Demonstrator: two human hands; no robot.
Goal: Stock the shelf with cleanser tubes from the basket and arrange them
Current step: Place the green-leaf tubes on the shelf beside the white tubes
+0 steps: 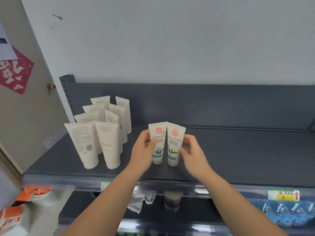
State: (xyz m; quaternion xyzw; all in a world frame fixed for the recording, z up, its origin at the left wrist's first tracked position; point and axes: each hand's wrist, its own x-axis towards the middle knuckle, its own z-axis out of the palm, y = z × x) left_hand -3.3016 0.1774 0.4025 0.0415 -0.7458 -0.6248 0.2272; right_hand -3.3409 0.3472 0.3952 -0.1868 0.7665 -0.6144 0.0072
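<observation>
Left of the left hand, white tubes crowd the shelf; right of the right hand, bare shelf; back panel closes beyond.

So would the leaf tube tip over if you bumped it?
Probably yes: the leaf tube stands on its narrow cap with the wide end up, so a bump could topple it. It likely feels light and squashy, since the right hand holds it between fingers and thumb. Its flat end should stop rolling.

Print on the cleanser tubes is unreadable; lower-shelf goods are blurred.
</observation>
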